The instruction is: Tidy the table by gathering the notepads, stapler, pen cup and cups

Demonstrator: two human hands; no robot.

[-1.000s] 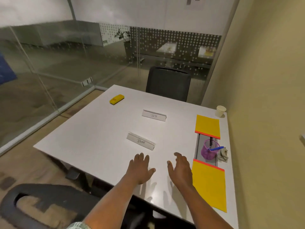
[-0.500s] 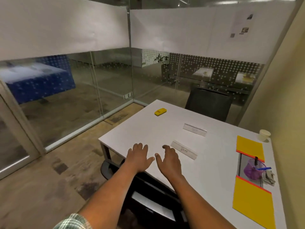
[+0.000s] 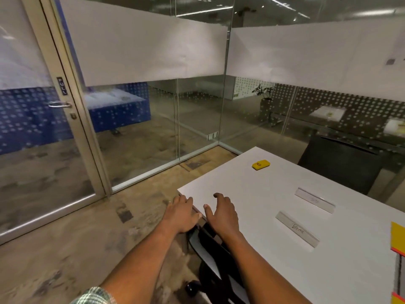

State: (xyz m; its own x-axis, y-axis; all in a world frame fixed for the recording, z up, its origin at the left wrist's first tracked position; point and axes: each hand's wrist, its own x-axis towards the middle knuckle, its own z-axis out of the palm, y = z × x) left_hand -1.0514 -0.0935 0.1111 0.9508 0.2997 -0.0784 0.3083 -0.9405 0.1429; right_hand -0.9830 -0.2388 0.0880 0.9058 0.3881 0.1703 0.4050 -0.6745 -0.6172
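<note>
Two bare forearms reach forward side by side, palms facing down. The left hand (image 3: 182, 212) and right hand (image 3: 222, 212) sit close together, thumbs nearly meeting, fingers relaxed and slightly spread, holding nothing. A patterned sleeve (image 3: 94, 296) covers the left upper arm.

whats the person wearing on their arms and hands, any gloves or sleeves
No gloves: the left hand and right hand are bare, and both forearms are bare too, with no watch or band at the wrists. Only the left arm shows clothing: a sleeve in a green and white check, at the bottom edge of the view.
</note>
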